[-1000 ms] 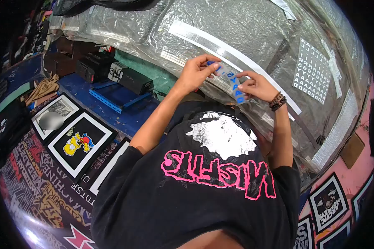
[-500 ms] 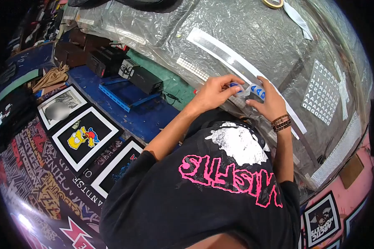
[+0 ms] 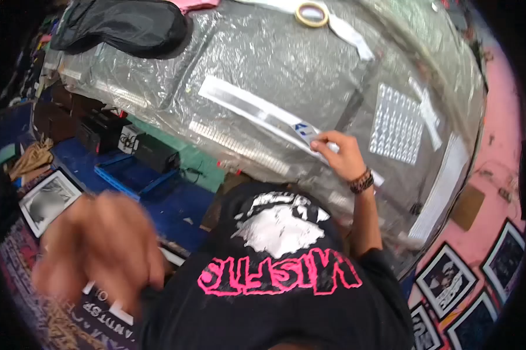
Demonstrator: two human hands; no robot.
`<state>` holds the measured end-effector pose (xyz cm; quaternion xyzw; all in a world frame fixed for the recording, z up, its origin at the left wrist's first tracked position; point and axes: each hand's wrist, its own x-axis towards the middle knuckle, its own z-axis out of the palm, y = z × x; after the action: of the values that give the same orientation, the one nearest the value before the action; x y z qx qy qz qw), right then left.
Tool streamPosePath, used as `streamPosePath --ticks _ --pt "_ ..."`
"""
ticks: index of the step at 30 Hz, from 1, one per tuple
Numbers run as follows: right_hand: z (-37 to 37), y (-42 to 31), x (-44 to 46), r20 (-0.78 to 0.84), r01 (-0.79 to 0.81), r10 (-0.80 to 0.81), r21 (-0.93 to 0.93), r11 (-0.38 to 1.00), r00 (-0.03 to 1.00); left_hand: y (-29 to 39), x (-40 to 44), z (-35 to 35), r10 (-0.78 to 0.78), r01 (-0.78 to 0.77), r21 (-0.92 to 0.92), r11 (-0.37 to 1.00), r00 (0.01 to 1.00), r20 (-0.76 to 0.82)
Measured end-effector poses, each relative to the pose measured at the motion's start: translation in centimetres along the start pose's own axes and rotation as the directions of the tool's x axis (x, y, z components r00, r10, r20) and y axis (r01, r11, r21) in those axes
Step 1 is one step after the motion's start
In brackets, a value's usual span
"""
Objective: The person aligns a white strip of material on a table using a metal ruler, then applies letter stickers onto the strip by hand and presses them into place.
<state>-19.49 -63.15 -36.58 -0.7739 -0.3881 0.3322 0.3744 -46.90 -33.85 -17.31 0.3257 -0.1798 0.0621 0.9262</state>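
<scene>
My right hand (image 3: 341, 156), with beaded bracelets on its wrist, is at the lower part of a long white strip (image 3: 233, 96) on the plastic-covered table. Its thumb and fingertips pinch the end of a small clear strip with blue letters (image 3: 301, 128), which lies over the long strip. Part of that small piece is hidden by the fingers. Far to the left, off the table, my left hand (image 3: 102, 248) is raised close to the camera. Motion smears its fingers, so whether it holds anything does not show.
A sheet of white letters (image 3: 396, 125) lies right of my right hand. Farther back are a roll of tape (image 3: 301, 21) and a black pouch (image 3: 126, 29). Black boxes (image 3: 155, 154) stand on a blue surface at left. Framed pictures (image 3: 446, 279) are at lower right.
My left hand has let go of the lettered strip and swung down to the left. My right hand has brought the strip down onto the long white strip. The view has shifted.
</scene>
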Motion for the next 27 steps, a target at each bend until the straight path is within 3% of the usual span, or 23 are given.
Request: streamPosePath --ticks 1,3,4,11,18,27 --pt "-0.2 0.1 0.4 -0.037 0.071 -0.071 -0.025 0.997 0.997 2.3 4.4 3.7 -0.060 0.054 0.222 0.973 0.998 0.021" --pt "-0.9 -0.8 0.6 -0.004 -0.050 0.050 -0.002 0.999 0.999 2.5 3.0 7.5 0.113 -0.045 0.387 0.921 0.981 -0.157" --pt "-0.9 -1.2 0.7 -0.010 -0.035 0.035 0.024 0.999 0.999 2.6 2.3 7.1 0.135 -0.057 0.412 0.909 0.977 -0.163" --pt "0.4 -1.6 0.1 0.055 -0.068 0.066 0.025 0.997 0.996 1.7 2.2 6.9 0.208 -0.175 0.384 0.907 0.977 -0.046" --pt "2.4 -1.9 -0.6 0.113 -0.095 0.088 0.056 0.994 0.990 2.9 0.6 7.2 0.111 -0.077 0.342 0.937 0.991 -0.080" --pt "2.7 -2.0 -0.6 0.084 -0.107 0.102 0.051 0.993 0.991 1.5 1.1 6.4 0.114 -0.110 0.241 0.964 0.994 0.001"
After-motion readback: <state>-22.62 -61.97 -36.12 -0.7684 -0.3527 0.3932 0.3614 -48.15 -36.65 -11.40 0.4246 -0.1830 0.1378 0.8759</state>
